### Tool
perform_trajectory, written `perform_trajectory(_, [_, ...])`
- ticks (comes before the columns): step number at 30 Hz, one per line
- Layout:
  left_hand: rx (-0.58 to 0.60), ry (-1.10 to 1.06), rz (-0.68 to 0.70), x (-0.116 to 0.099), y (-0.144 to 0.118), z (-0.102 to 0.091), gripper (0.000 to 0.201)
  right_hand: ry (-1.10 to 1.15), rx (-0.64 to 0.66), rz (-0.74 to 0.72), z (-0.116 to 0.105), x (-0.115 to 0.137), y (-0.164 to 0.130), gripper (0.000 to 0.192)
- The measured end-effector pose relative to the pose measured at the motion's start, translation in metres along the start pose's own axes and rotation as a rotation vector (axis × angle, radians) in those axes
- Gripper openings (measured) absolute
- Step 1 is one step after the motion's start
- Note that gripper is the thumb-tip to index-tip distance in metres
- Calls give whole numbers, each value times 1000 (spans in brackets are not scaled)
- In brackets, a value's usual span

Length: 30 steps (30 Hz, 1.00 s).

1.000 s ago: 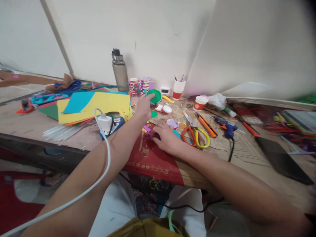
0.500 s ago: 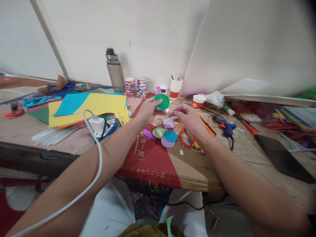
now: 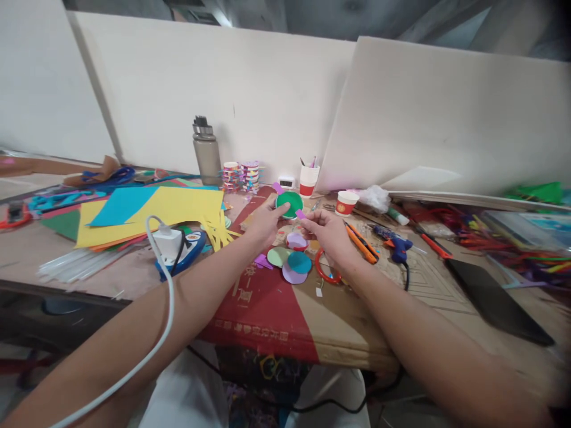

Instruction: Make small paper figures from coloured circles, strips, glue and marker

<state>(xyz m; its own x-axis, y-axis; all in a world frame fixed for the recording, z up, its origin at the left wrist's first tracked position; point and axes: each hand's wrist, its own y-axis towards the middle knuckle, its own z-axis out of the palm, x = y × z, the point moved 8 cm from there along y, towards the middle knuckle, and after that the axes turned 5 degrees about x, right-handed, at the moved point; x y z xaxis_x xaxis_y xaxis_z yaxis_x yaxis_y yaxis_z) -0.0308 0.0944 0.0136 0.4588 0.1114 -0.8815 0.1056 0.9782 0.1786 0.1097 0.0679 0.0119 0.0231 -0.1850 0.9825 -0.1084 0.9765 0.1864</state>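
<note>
My left hand (image 3: 264,222) is closed on a green paper disc (image 3: 291,204) with a pale rim, its thumb lying on the face. A purple tab (image 3: 278,188) sticks out at the disc's upper left edge. Between the fingertips of my right hand (image 3: 328,230) is a small purple paper strip (image 3: 300,214), held at the disc's lower right edge; I cannot tell whether the two touch. Below the hands lie a light green disc (image 3: 277,257), a teal disc (image 3: 299,263) and a lilac disc (image 3: 294,277), partly overlapping. A red ring of tape (image 3: 317,267) is beside my right wrist.
Yellow paper sheets (image 3: 134,220) and a plugged white adapter (image 3: 168,245) are at left, its cable crossing my left forearm. Behind stand a bottle (image 3: 207,156), decorated cup stacks (image 3: 250,176) and a paper cup (image 3: 346,204). Right: orange cutter (image 3: 362,242), glue gun (image 3: 398,246), black tablet-like slab (image 3: 497,302).
The view has tilted up and shifted slightly. My right hand has brought the purple strip closer to the green disc, at its lower right edge. The left hand keeps its hold.
</note>
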Motion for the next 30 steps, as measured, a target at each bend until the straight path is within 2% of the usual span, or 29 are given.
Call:
perform_trajectory(6, [36,16,-4,4,-3,6,23,75,-45,17,-2,-5,1,31])
perform_trajectory(16, [92,49,0,4,-4,12,33,88,-46,46,-4,-13,4,37])
perform_trajectory(21, [44,57,11,2,-3,8,31,-14,-6,77,-5,-15,8,34])
perform_trajectory(25, [12,66,16,0,-3,6,29,-174,46,43,-7,-19,15,34])
perform_trajectory(30, [-17,25,-21,2,-1,3,16,-276,42,41,-17,-14,17,29])
